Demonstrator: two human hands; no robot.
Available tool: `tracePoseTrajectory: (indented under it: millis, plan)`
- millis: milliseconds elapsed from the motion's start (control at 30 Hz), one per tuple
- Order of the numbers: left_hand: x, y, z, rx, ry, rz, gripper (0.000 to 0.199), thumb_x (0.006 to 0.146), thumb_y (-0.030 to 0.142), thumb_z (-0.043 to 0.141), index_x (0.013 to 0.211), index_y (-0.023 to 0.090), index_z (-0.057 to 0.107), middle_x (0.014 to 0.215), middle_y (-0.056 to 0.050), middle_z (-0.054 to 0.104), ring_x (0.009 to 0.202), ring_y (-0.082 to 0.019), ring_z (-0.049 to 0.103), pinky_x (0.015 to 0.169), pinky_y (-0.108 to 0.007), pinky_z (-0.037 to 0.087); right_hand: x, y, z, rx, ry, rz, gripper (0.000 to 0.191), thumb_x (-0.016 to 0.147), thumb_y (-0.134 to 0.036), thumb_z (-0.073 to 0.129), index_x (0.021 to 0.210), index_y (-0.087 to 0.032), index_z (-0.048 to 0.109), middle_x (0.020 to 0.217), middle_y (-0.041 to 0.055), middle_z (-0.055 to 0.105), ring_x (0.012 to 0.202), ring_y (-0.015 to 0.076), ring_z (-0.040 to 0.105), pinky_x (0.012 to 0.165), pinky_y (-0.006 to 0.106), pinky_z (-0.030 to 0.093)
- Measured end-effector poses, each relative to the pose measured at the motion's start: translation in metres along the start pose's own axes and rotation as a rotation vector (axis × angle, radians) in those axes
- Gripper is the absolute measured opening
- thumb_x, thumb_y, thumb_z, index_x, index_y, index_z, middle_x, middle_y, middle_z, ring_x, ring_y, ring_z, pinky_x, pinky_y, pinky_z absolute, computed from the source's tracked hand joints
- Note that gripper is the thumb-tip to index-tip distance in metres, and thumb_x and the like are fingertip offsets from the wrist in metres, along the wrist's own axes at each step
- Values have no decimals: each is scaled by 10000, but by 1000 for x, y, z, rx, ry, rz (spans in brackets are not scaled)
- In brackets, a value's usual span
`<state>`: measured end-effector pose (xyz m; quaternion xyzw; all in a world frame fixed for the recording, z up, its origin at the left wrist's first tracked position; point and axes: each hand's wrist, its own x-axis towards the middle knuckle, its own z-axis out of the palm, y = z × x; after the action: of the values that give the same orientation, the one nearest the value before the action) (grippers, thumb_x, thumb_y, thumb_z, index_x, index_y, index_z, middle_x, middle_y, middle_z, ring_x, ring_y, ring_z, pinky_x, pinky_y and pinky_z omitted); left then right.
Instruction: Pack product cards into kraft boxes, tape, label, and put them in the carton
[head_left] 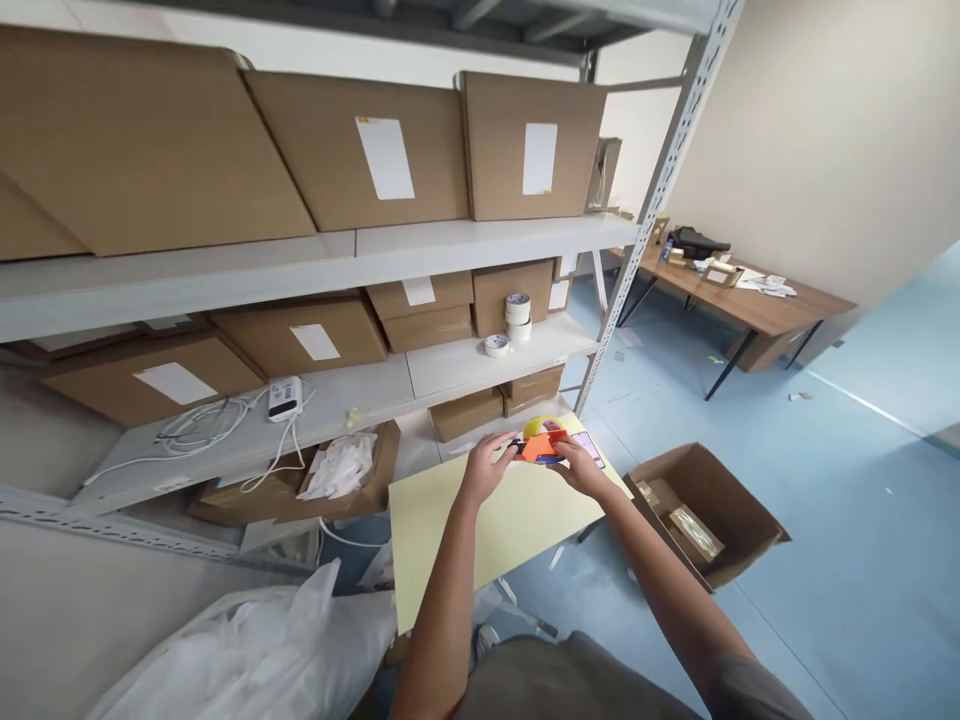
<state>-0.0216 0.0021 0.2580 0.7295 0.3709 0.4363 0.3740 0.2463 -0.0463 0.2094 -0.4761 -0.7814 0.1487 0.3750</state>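
Note:
Between both hands, just over the pale yellow tabletop, is an orange object with red and black parts; it looks like a tape dispenser, but its kind is not clear. My left hand pinches its black end. Closed on the red end is my right hand, with the fingers partly hidden. A yellow ring-like piece shows directly behind the object; whether it is attached I cannot tell. Beside my right hand, a phone with a lit screen lies at the table's far right corner.
Metal shelving with cardboard boxes rises beyond the table. White tape rolls and a power strip sit on its middle shelf. An open carton stands right on the floor, a white plastic bag left. A brown desk is farther back.

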Motion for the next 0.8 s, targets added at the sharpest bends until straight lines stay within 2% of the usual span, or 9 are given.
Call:
tracePoseTrajectory:
  millis: [100,200,267,433,633,733,800]
  plan:
    - [13,12,-31,17,-83,44,247,967,406,660,995,224,825,1038,-86,795,998,-229,728,939,-371,578,15,-21,7,-8,3,-6,186,1026,-389,616,1096,-220,648,1143,132,674,1112,289,656,943,484,579]
    - [16,12,-49,31,-39,57,241,986,364,626,903,216,796,924,-61,778,876,-200,714,841,-326,568,25,-35,17,-33,-25,13,210,1020,-395,633,1135,-222,662,1163,135,690,1133,300,656,970,496,549]
    - [15,8,-56,52,33,79,233,997,334,600,877,216,761,888,-45,753,844,-185,696,811,-303,549,30,-43,24,-34,-43,47,238,1011,-398,650,1181,-231,660,1160,128,700,1113,296,661,976,491,534]
    - [14,0,-61,108,244,132,206,1013,290,559,864,225,686,863,-33,711,847,-180,675,801,-290,528,44,-53,33,10,-80,100,282,999,-450,661,1202,-255,661,1150,104,722,1041,275,668,955,448,530]
    - [22,-1,-56,261,443,199,242,1046,304,496,927,235,695,916,-66,713,919,-206,684,870,-327,538,74,-46,18,121,-159,51,322,992,-503,659,1189,-249,684,1170,110,730,1005,267,675,910,400,536]
    - [31,0,-53,266,589,136,256,1046,345,497,923,231,691,913,-69,721,895,-207,688,845,-323,545,92,-36,8,147,-190,1,317,988,-491,667,1190,-248,687,1194,112,730,1053,272,665,937,399,527]
    - [37,0,-53,242,626,41,259,1039,379,509,919,231,685,885,-57,721,852,-204,685,812,-318,549,104,-26,3,134,-219,-22,302,976,-471,685,1179,-248,691,1186,107,732,1058,274,664,950,403,520]
